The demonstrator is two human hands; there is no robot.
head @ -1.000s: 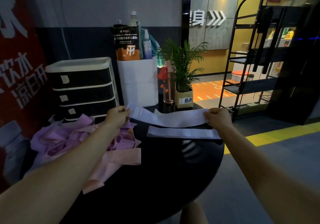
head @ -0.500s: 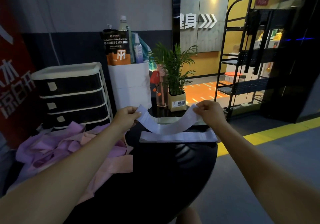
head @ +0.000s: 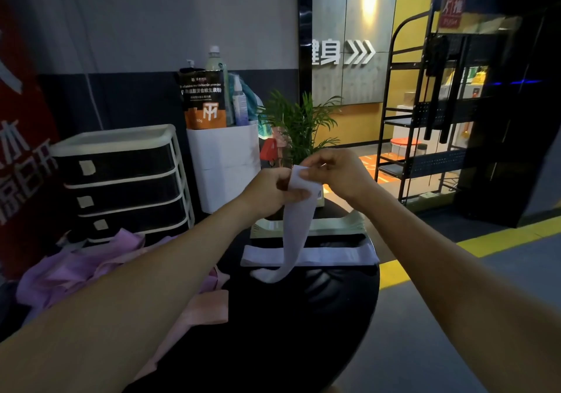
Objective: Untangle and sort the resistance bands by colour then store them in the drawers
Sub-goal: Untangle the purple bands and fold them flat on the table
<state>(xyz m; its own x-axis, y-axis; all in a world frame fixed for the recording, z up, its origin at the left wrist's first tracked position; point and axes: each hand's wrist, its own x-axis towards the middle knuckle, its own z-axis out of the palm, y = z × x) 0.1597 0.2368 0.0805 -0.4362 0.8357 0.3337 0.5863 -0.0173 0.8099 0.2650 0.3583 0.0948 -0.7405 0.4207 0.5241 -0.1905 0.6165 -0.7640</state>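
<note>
Pale band (head: 296, 225) now hangs doubled from both hands: left hand (head: 270, 190) and right hand (head: 337, 171) have swung together, fingers pinching its ends above the surface (head: 288, 332). Folding's underway; drawers (head: 121, 180) wait, 1 flat band (head: 331, 256) already sorted.

A pale lilac band (head: 299, 210) is seen at twelve o'clock; pink and purple bands (head: 91, 268) at nine; black table (head: 273, 332).

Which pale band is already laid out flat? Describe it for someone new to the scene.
Start at the round black table. At its far edge, in front of the potted plant, the flat pale band lies stretched crosswise. Unlike the hanging band pinched above, nobody holds it, and the pink-purple pile lies left.
</note>
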